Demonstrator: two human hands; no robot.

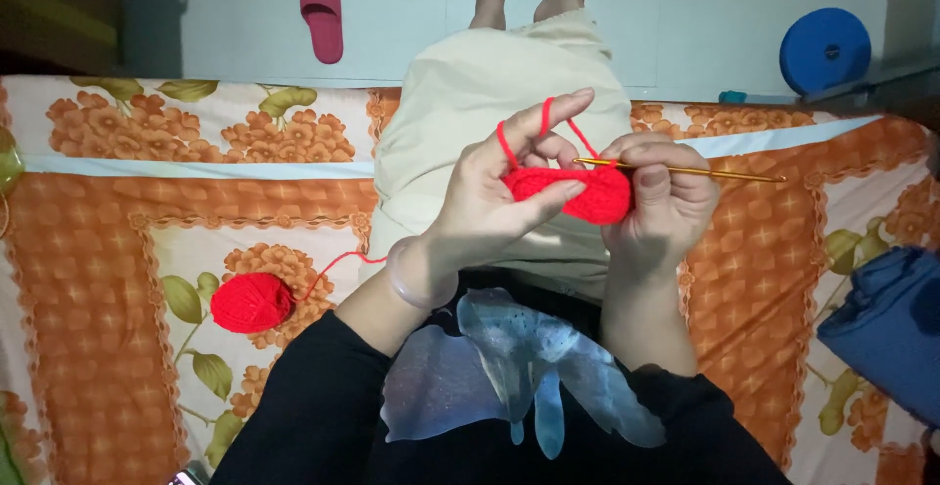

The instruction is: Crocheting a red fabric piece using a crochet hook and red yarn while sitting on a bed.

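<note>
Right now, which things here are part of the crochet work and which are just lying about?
In use: red crochet piece, gold crochet hook in the right hand, yarn strand over the left hand, red yarn ball.

Lying about: pink slipper, blue disc, blue cloth.

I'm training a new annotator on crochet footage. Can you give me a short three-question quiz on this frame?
1. True or false: the ball of red yarn lies on the floral bedsheet.
2. Which hand grips the gold crochet hook?
3. The red crochet piece is: A) on the floor, B) held between both hands, C) beside the pink slipper.

Key: 1 true; 2 the right hand; 3 B, with yarn looped over the left hand.
</note>
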